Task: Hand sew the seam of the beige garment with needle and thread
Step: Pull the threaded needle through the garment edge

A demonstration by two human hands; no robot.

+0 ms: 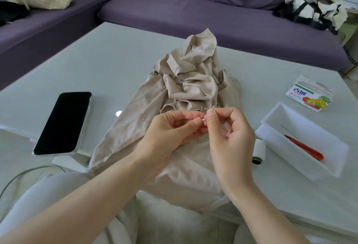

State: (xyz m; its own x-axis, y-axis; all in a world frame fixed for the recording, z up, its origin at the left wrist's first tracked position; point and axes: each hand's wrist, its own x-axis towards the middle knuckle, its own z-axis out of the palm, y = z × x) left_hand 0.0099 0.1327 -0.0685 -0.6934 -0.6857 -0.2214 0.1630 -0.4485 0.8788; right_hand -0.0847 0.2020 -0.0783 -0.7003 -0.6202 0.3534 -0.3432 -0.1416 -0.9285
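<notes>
The beige garment (190, 81) lies crumpled on the pale table (108, 65), its near part draped toward me under my wrists. My left hand (168, 133) pinches a thin needle (199, 121) upright between thumb and forefinger. My right hand (228, 129) is right beside it, thumb and forefinger pinched at the needle's upper end, seemingly on a fine thread too thin to make out. Both hands hover just above the cloth. A spool of white thread (258, 151) lies to the right of my right hand.
A black phone (63, 122) lies at the left with a cable running off below it. A white box (304, 141) with a red tool (305, 148) sits at the right; a small printed carton (309, 94) lies behind it. A purple sofa lines the far edge.
</notes>
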